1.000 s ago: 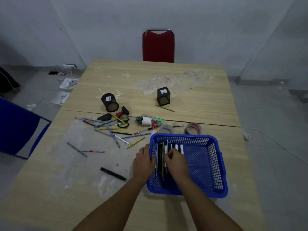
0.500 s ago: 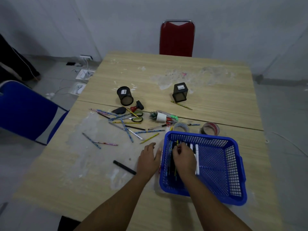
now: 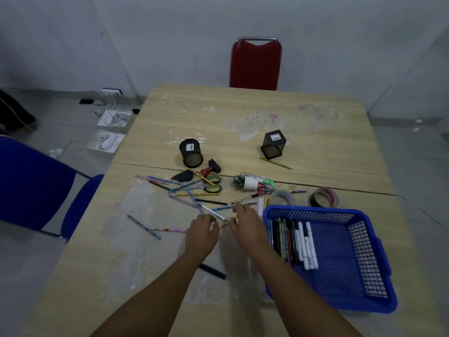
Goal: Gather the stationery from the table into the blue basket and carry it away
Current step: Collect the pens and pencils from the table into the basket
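Note:
The blue basket point(image 3: 313, 211) stands on the table's near right with a row of pens and markers point(image 3: 294, 242) along its left side. Loose pencils point(image 3: 194, 190) and green-handled scissors point(image 3: 211, 187) lie scattered left of it. Both my hands are over the table just left of the basket. My left hand point(image 3: 202, 233) has its fingers curled at the near end of a white pen point(image 3: 213, 214); its grip is hidden. My right hand point(image 3: 247, 224) is spread, thumb and fingers apart, over a yellow pencil point(image 3: 224, 223). A black marker point(image 3: 212, 271) lies between my forearms.
Two black pen cups, one round point(image 3: 191, 153) and one square point(image 3: 273, 144), lie tipped farther back. A stamp point(image 3: 211, 167), a white-capped bundle point(image 3: 250, 183) and two tape rolls point(image 3: 324, 197) sit behind the basket. A red chair point(image 3: 255, 64) stands opposite, a blue chair point(image 3: 36, 188) at left.
My right hand has come out of the basket and my left has left its rim; both moved forward and left to the loose pencils. The pens stay in the basket.

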